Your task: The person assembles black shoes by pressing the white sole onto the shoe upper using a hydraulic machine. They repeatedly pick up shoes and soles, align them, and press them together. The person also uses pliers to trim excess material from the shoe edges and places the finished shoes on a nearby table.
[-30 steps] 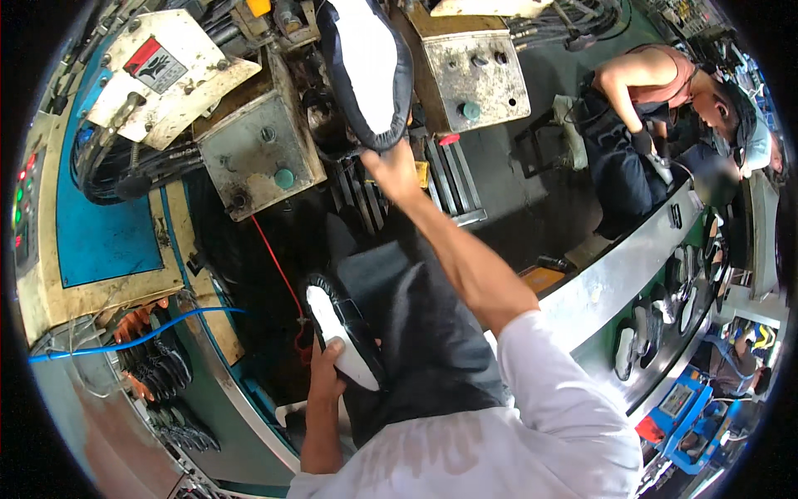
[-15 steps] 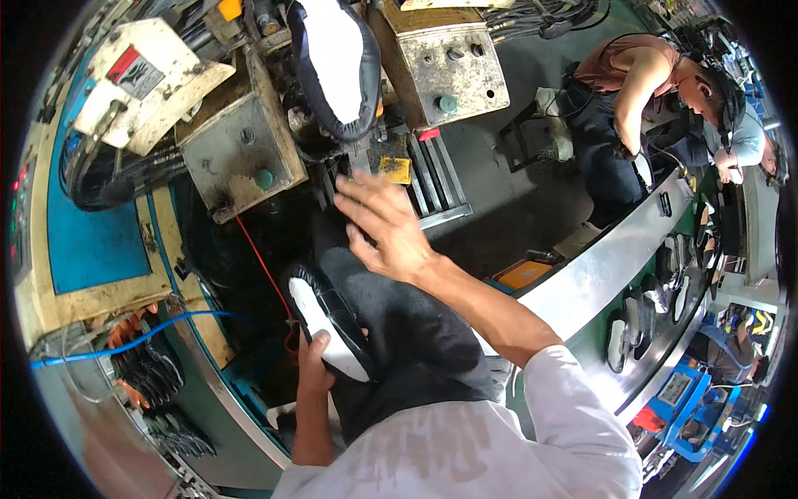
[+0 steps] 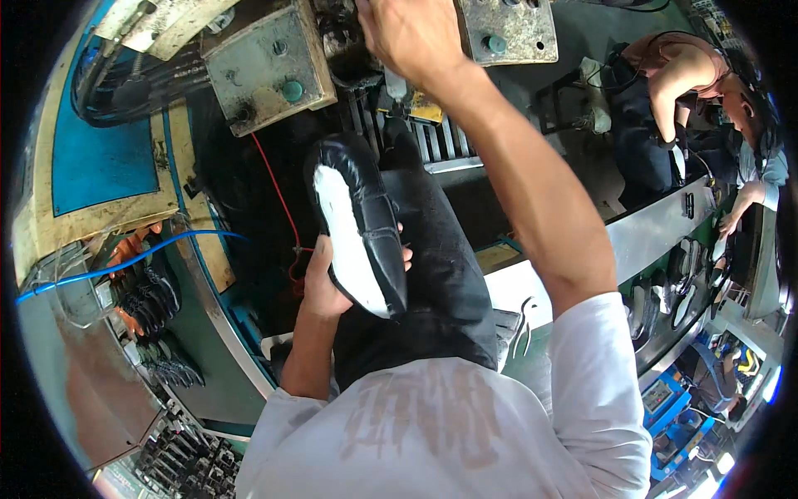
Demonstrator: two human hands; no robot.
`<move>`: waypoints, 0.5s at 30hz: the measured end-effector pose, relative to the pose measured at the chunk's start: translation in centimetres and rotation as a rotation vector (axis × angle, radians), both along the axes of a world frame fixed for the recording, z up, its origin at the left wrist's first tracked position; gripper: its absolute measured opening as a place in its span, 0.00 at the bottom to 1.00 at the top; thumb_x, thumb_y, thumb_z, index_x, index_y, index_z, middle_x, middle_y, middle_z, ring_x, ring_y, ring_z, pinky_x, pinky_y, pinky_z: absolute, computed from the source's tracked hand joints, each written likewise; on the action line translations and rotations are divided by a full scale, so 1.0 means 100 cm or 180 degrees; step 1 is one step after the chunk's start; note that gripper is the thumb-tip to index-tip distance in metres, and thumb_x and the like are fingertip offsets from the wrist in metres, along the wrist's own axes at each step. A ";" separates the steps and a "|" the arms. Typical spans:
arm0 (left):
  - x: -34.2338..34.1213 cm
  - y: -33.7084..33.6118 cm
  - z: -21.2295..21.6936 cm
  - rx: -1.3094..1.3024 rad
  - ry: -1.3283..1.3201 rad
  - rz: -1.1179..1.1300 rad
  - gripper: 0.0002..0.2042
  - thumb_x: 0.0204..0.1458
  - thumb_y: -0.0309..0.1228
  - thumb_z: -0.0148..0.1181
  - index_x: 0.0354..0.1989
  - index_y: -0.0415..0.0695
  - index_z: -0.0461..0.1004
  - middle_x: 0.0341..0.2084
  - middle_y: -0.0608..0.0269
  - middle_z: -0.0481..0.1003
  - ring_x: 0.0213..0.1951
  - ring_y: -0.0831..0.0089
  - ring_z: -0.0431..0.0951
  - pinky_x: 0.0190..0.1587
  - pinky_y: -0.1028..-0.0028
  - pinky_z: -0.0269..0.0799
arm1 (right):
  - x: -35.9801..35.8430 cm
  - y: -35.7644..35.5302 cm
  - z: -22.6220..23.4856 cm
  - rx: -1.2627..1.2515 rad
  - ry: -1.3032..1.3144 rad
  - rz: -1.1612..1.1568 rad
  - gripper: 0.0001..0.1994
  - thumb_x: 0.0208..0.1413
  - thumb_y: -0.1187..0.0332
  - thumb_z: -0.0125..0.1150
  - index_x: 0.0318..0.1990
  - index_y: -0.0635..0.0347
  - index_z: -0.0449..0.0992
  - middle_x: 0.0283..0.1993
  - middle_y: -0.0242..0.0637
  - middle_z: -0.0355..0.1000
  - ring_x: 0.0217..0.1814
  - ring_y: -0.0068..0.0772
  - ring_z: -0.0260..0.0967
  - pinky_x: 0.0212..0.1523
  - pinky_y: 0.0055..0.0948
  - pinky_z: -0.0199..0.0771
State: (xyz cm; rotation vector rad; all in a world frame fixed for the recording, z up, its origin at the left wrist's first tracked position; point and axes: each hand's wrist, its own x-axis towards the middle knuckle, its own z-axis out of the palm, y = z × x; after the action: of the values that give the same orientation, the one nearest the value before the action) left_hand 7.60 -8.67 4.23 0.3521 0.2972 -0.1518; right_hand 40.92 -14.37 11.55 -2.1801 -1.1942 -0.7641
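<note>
My left hand [image 3: 322, 281] is closed around a black shoe upper [image 3: 359, 233] with a white underside, its thumb on the near side and its fingertips showing past the far edge. The shoe is tilted above my lap, white underside facing up. My right hand [image 3: 413, 40] reaches forward to the machine, between two grimy control boxes. Its fingers run to the picture's upper edge, so what they touch is hidden. A green button sits on the left control box [image 3: 264, 71], and another on the right control box [image 3: 519, 33].
A metal bench [image 3: 657, 220] runs along the right, with several shoes on a conveyor beyond it. One co-worker [image 3: 686, 75] sits bent over at the far right. A blue hose [image 3: 125, 268] crosses at left near hanging dark shoe parts. Pliers [image 3: 524, 326] lie beside my leg.
My right hand has moved forward to the machine. My left hand has raised the shoe upward in the view. The shoe seen on the machine before is out of view as the picture has shifted.
</note>
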 end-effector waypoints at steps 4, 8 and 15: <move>0.021 0.001 0.001 0.0778 0.0161 0.0279 0.41 0.68 0.53 0.60 0.79 0.44 0.48 0.61 0.36 0.72 0.56 0.35 0.83 0.59 0.40 0.84 | 0.021 0.017 0.018 -0.0215 0.0106 0.0088 0.33 0.63 0.56 0.65 0.74 0.55 0.69 0.78 0.55 0.61 0.82 0.62 0.55 0.79 0.66 0.56; 0.036 0.009 -0.001 0.0727 0.0272 0.0284 0.42 0.68 0.52 0.59 0.79 0.41 0.47 0.61 0.34 0.72 0.54 0.34 0.83 0.57 0.41 0.85 | 0.039 0.026 0.039 -0.0378 0.0214 0.0094 0.35 0.62 0.54 0.67 0.75 0.55 0.67 0.78 0.57 0.60 0.82 0.63 0.54 0.79 0.64 0.56; 0.052 0.019 -0.006 0.1245 0.0273 -0.0038 0.48 0.65 0.65 0.52 0.76 0.31 0.55 0.62 0.29 0.72 0.53 0.39 0.85 0.57 0.44 0.85 | 0.058 0.047 0.047 -0.0533 0.0370 0.0228 0.39 0.61 0.51 0.70 0.77 0.56 0.65 0.79 0.60 0.58 0.82 0.65 0.54 0.80 0.61 0.55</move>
State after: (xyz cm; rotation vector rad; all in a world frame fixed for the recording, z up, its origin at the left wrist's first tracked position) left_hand 12.75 -6.77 3.65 0.7362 0.4106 -0.1200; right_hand 46.77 -9.63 16.20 -2.2681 -1.3097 -0.5165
